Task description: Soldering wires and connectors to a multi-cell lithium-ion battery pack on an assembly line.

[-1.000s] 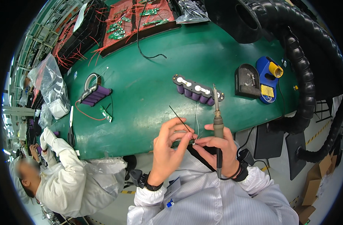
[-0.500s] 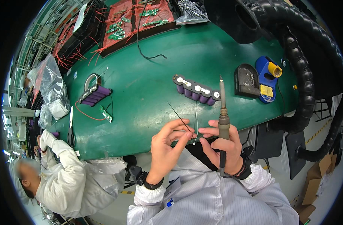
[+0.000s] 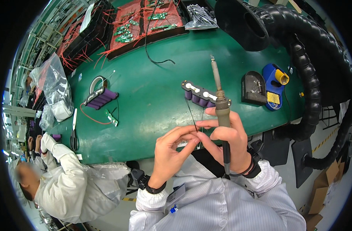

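Note:
My left hand (image 3: pixel 172 148) pinches a thin black wire (image 3: pixel 191 112) between thumb and fingers near the front edge of the table; the wire's free end points up toward a battery pack. In my right hand (image 3: pixel 233 140) is a soldering iron (image 3: pixel 223 106), its tip pointing away from me, while that hand's thumb and fingertips meet the left fingertips at the wire. Just beyond the hands lies the battery pack (image 3: pixel 199 92), a row of purple cells under a black holder with white-topped metal strips. The iron's handle hides its right part. A thin pale wire also runs down behind my fingers.
At the right stand a blue soldering iron stand (image 3: pixel 273 82) and a black tip-cleaner box (image 3: pixel 252 87), beside a black fume hose (image 3: pixel 304 73). Another battery pack (image 3: pixel 101 98), a circuit board (image 3: pixel 111 118) and scissors (image 3: pixel 74 133) lie left. A co-worker (image 3: pixel 64 181) sits left.
My right hand has moved left, bringing its fingertips against my left ones. The soldering iron has shifted left with it. The black wire now stands steeper, its free end nearer the battery pack.

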`<control>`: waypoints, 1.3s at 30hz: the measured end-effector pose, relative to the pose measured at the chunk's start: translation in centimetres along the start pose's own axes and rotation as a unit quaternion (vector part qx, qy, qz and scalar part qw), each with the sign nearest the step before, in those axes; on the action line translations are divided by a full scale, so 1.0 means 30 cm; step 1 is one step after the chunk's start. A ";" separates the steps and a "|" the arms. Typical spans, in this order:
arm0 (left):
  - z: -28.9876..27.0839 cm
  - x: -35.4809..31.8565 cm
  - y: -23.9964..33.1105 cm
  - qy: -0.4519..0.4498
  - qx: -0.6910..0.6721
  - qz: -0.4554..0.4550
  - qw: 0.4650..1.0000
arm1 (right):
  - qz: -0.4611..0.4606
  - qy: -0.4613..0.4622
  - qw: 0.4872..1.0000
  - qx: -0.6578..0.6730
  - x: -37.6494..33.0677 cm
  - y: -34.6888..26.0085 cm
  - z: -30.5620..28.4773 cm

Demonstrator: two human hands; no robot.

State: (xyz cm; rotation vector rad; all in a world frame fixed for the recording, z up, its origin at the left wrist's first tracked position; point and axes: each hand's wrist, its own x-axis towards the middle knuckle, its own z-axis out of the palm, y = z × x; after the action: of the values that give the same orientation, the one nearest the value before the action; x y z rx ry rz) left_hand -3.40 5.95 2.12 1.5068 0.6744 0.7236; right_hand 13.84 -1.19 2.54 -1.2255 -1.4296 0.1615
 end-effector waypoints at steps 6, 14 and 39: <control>0.001 -0.009 -0.010 0.005 -0.066 -0.022 0.998 | 0.012 0.009 1.000 0.017 -0.009 0.012 0.003; -0.007 -0.005 -0.003 0.015 -0.086 -0.042 0.995 | 0.028 -0.022 0.999 0.024 -0.007 0.004 0.007; -0.009 0.011 -0.007 0.001 -0.146 -0.003 0.989 | 0.017 -0.030 0.999 -0.021 0.008 0.011 -0.020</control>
State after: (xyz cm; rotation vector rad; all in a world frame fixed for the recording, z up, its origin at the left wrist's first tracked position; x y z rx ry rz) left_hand -3.40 6.37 1.93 1.2361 0.5474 0.7826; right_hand 14.56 -1.20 2.66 -1.2890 -1.4714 0.1936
